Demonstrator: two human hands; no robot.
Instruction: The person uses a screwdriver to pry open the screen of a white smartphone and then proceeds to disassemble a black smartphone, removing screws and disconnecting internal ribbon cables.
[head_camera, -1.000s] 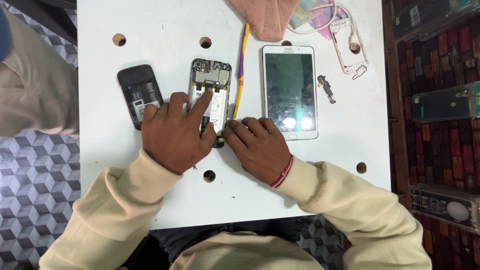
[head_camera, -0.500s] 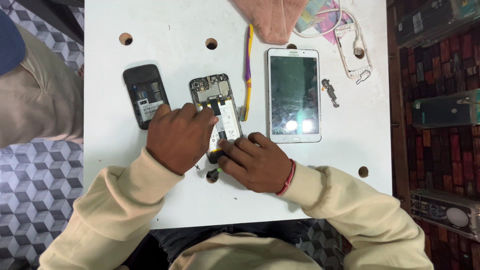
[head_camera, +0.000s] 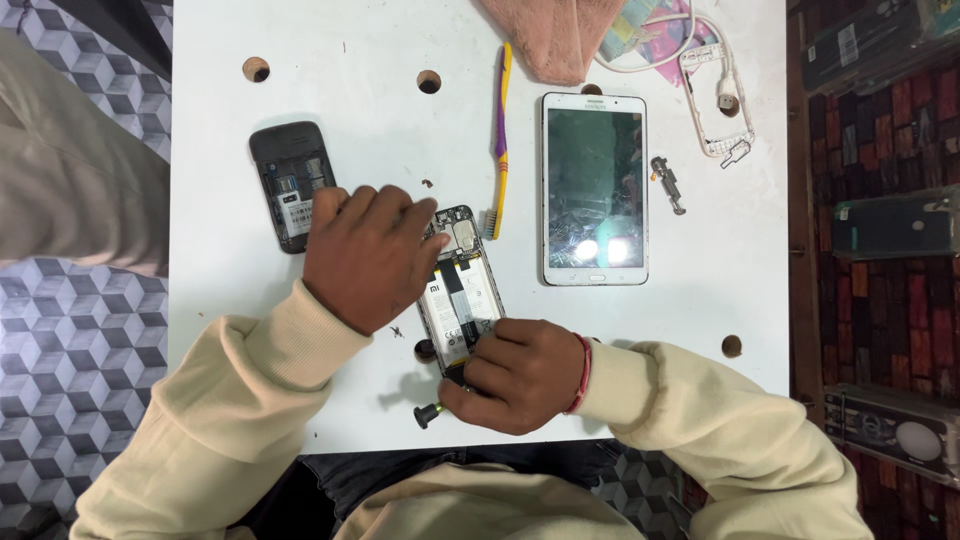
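Observation:
An opened smartphone (head_camera: 460, 290) with its back cover off lies tilted on the white table (head_camera: 230, 250), battery and circuit board exposed. My left hand (head_camera: 365, 255) presses on the phone's upper left side, fingers curled over its edge. My right hand (head_camera: 525, 375) covers the phone's lower end and grips a small screwdriver (head_camera: 430, 411), whose dark handle sticks out to the left near the table's front edge. A red thread band circles my right wrist.
A black keypad phone with no back (head_camera: 290, 185) lies left of my left hand. A white tablet (head_camera: 594, 187), a yellow-purple toothbrush (head_camera: 499, 140), a small metal part (head_camera: 668, 185), a pink cloth (head_camera: 545, 35) and a white cable with frame (head_camera: 715, 95) sit farther back. Round holes dot the table.
The opened phone has been drawn nearer the table's front edge and turned slightly. My right hand has shifted down to its lower end, and the screwdriver handle now shows beside it.

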